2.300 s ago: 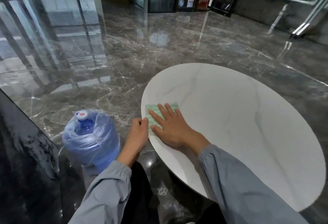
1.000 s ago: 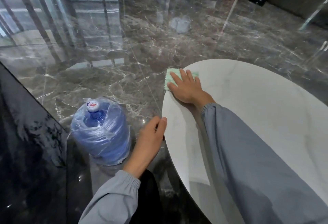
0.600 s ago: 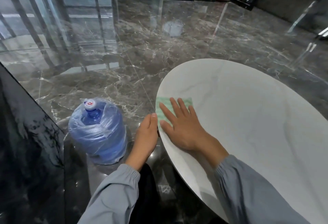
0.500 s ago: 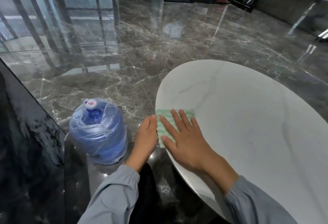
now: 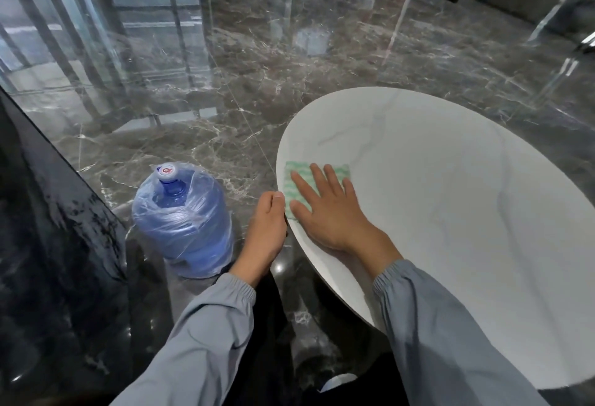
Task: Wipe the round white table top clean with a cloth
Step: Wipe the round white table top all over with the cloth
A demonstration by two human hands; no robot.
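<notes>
The round white table top (image 5: 450,196) with faint grey veins fills the right half of the head view. A green-and-white patterned cloth (image 5: 338,170) lies flat near the table's left edge. My right hand (image 5: 328,212) presses down on the cloth with straight, spread fingers and covers most of it. My left hand (image 5: 267,228) sits just off the table's left rim, thumb against the edge, fingers hidden below the rim.
A large blue water jug (image 5: 182,222) wrapped in clear plastic stands on the dark marble floor (image 5: 289,67) left of the table. A black glossy panel (image 5: 48,228) rises at the far left. Glass walls and dark doors stand at the back.
My right hand swept the cloth out along the table's left rim and back toward me; since half a second ago it has hardly shifted. My left hand has stayed at the rim.
</notes>
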